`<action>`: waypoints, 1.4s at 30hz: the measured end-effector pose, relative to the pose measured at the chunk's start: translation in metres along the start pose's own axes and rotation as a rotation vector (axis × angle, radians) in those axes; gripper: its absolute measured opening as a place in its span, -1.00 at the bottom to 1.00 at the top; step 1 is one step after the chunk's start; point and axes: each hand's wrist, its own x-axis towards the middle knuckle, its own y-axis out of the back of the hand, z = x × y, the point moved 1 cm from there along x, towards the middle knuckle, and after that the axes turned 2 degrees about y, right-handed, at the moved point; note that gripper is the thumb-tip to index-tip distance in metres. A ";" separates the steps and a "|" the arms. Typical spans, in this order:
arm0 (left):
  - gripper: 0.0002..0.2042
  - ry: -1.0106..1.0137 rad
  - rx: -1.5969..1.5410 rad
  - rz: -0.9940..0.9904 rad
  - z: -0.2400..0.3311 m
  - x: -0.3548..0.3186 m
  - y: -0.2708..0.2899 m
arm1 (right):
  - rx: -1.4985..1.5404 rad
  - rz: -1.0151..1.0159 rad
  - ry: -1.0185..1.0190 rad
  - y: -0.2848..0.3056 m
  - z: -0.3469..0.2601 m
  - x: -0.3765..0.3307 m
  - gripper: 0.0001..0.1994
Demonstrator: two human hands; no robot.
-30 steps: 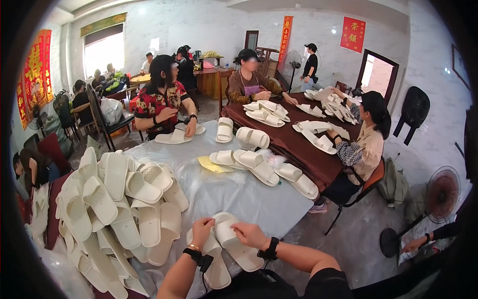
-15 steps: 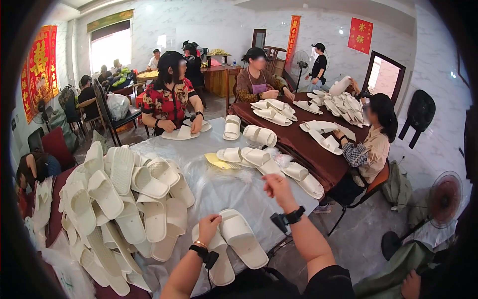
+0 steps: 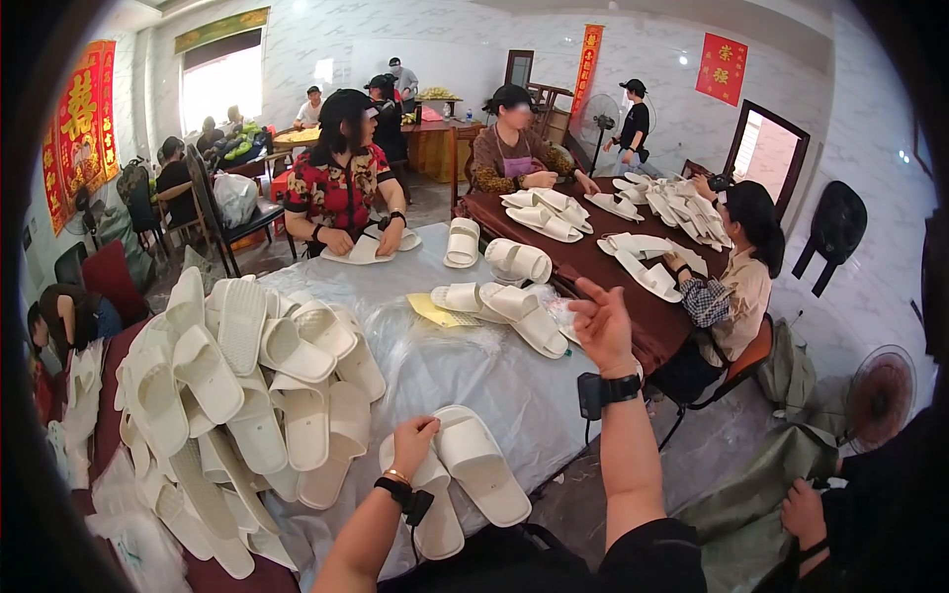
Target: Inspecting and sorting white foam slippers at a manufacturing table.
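Note:
Two off-white slide slippers lie side by side in front of me, the left slipper [image 3: 432,499] partly under my wrist and the right slipper [image 3: 479,460] fully in sight. My left hand [image 3: 410,450] is closed, its fingertips pinching the left slipper near its strap, close to the right one. Raised over the table's right edge, my right hand [image 3: 605,331] has its fingers apart and holds nothing I can see. Just left of it lies a slipper [image 3: 539,326], beside another slipper [image 3: 457,296] on a yellow sheet [image 3: 435,312].
A large heap of slippers [image 3: 247,395] fills the left of the plastic-covered table [image 3: 410,366]. Two standing slippers [image 3: 462,244] are at its far side. Across it a person [image 3: 341,188] handles slippers. Others sit at a brown table [image 3: 583,257]. A person's hand [image 3: 806,514] holds green cloth at right.
My right hand has moved right and its fingers have spread. The slipper at the right end of the row no longer shows; my hand covers that spot. My left hand stays put.

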 end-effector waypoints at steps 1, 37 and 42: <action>-0.75 0.002 -0.015 0.011 -0.002 0.000 0.000 | -0.175 0.071 -0.055 -0.005 0.006 -0.001 -0.49; -0.80 0.011 -0.186 0.088 0.001 -0.004 0.006 | -0.892 -0.079 0.006 -0.050 0.261 -0.085 -0.85; -0.82 0.075 -0.315 0.133 0.007 -0.008 0.006 | -0.922 -0.071 -0.052 -0.054 0.257 -0.090 -0.87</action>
